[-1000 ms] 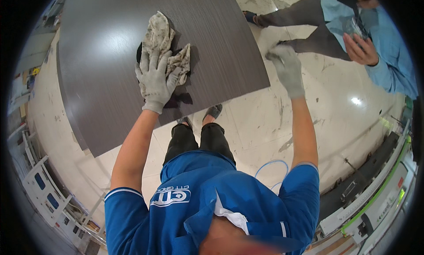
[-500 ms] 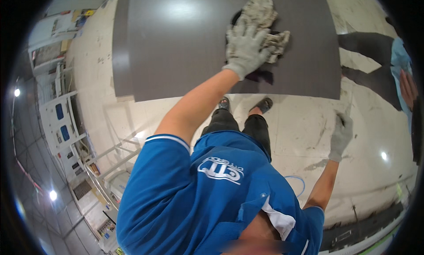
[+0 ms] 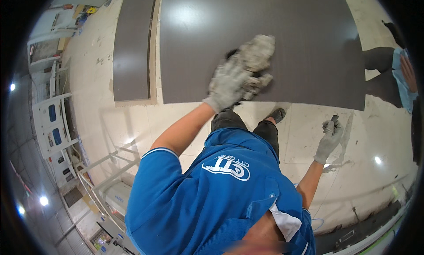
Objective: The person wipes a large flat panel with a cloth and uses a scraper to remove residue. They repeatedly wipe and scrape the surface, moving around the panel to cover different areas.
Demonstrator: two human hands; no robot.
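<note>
My left hand [image 3: 229,83], in a grey work glove, presses a crumpled grey rag [image 3: 256,56] against a large dark grey panel [image 3: 198,47] that lies flat in front of me. My right hand [image 3: 329,138], also gloved, hangs lower at the right over the pale floor and is closed around a small dark tool [image 3: 335,118]. My blue shirt and dark trousers fill the lower middle of the view, with one shoe [image 3: 278,114] at the panel's near edge.
A narrower dark grey panel [image 3: 132,47] lies to the left of the big one. Another person [image 3: 397,74] in blue and dark trousers stands at the right edge. White machinery and a metal frame [image 3: 57,122] line the left side. The floor [image 3: 380,180] is pale and scuffed.
My left hand has slid the rag leftward and nearer to the panel's near edge. My right hand has stayed low at the right. The view has swung, bringing the second panel into sight.
</note>
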